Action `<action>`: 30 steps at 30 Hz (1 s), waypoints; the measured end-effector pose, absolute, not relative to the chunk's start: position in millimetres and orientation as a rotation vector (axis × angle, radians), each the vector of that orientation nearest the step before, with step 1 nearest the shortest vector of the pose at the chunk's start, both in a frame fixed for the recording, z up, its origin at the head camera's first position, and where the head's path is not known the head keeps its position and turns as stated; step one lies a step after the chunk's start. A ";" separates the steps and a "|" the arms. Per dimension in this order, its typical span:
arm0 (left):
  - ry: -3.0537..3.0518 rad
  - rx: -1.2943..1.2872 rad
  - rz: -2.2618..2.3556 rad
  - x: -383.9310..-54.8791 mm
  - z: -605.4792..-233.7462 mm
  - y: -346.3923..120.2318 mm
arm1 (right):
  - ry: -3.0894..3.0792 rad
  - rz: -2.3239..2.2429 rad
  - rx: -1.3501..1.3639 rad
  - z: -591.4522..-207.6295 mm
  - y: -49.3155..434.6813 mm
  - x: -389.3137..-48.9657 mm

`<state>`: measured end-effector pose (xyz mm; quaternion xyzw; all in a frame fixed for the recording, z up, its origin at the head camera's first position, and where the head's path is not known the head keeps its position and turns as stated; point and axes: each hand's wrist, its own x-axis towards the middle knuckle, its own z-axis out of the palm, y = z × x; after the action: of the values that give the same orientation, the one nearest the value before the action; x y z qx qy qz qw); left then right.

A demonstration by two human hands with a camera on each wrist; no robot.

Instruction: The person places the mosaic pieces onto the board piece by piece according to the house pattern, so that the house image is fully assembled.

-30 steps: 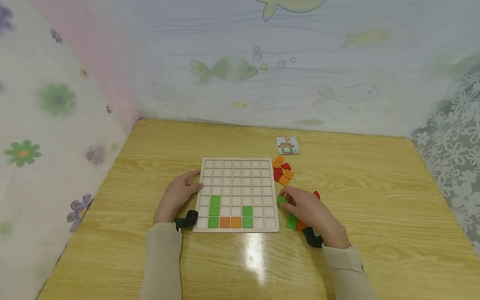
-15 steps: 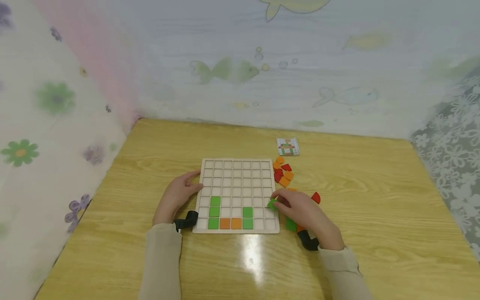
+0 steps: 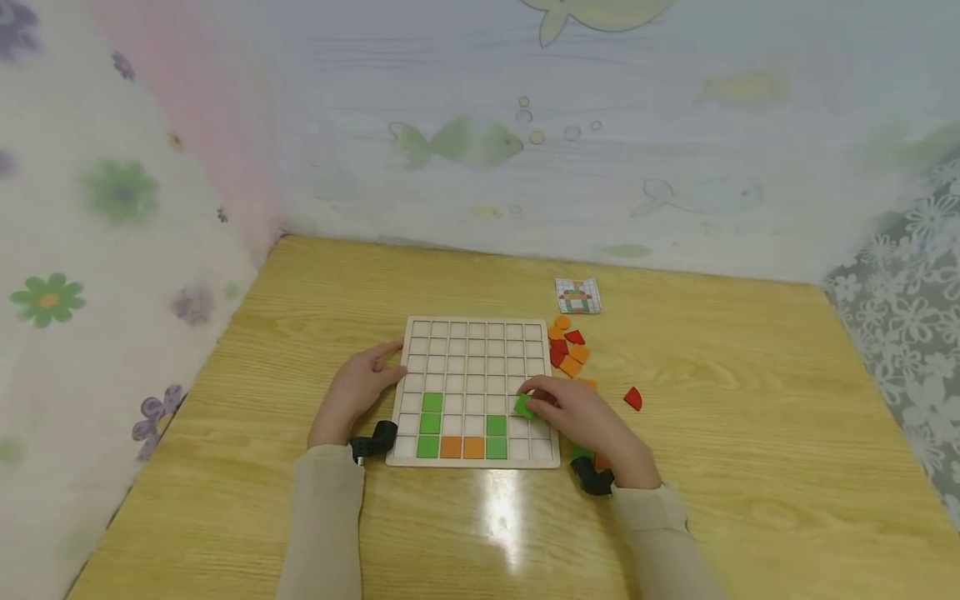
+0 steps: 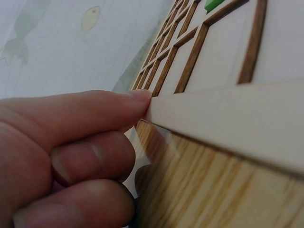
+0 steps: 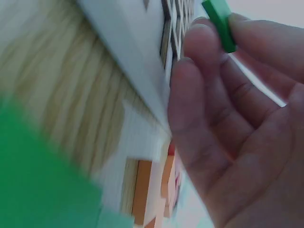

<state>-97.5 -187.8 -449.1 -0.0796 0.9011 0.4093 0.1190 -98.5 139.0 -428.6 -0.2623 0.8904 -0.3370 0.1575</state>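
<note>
A light wooden grid board (image 3: 475,321) lies on the table, with green tiles (image 3: 428,447) and two orange tiles (image 3: 451,447) set in its lower cells. My left hand (image 3: 356,387) rests beside the board's left edge. In the left wrist view, one fingertip (image 4: 140,96) touches the board's frame (image 4: 228,118), and other fingers curl below it. Between thumb and fingers, my right hand (image 3: 581,412) pinches a green square tile (image 3: 524,407) over the board's right part. From the right wrist view, this green tile (image 5: 220,23) appears edge-on and tilted.
Loose orange and red pieces (image 3: 571,367) lie along the board's right side. One red quarter-round piece (image 3: 633,398) is farther right. A small printed pattern card (image 3: 578,296) lies behind them. More green and orange tiles sit partly hidden under the right wrist.
My right hand has carried the green tile leftward from beside the board to over its right columns. The left hand stays at the board's left edge.
</note>
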 end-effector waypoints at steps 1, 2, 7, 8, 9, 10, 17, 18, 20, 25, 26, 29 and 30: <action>2.639 -0.230 1.191 -98.0 -449.5 -188.1 | 2.538 -0.963 -0.729 -429.0 137.5 -100.0; 2.641 -0.231 1.188 -98.4 -450.0 -188.4 | 2.534 -0.958 -0.704 -429.5 136.1 -101.5; 2.646 -0.233 1.178 -99.2 -450.7 -189.7 | 2.545 -0.920 -0.620 -429.6 129.2 -107.0; 2.647 -0.235 1.179 -99.3 -450.6 -189.7 | 2.552 -0.911 -0.617 -429.5 127.9 -107.9; 2.646 -0.237 1.178 -99.3 -450.2 -189.6 | 2.557 -0.900 -0.619 -429.6 126.7 -108.8; 2.644 -0.242 1.180 -99.3 -449.9 -189.5 | 2.550 -0.905 -0.609 -429.7 125.5 -109.7; 2.636 -0.261 1.176 -98.0 -449.4 -187.8 | 2.487 -0.987 -0.503 -430.8 119.9 -115.8; 2.632 -0.267 1.182 -97.7 -449.8 -188.1 | 2.495 -0.977 -0.504 -430.9 119.1 -116.0; 2.630 -0.284 1.193 -97.1 -450.7 -188.6 | 2.507 -0.956 -0.511 -430.6 117.2 -116.0; 2.627 -0.307 1.213 -97.4 -451.8 -188.9 | 2.517 -0.961 -0.521 -431.8 112.1 -115.2; 2.630 -0.304 1.210 -97.9 -451.6 -188.5 | 2.528 -0.962 -0.524 -432.3 111.3 -115.1; 2.641 -0.294 1.201 -98.8 -451.7 -187.8 | 2.571 -0.952 -0.551 -433.1 108.6 -114.3; 2.645 -0.292 1.197 -99.1 -451.6 -187.7 | 2.588 -0.945 -0.564 -433.3 107.8 -114.2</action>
<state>-99.1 -187.7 -451.6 -0.0993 0.9008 0.4078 0.1115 -114.2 107.8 -433.3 -0.1977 0.9078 -0.3316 0.1637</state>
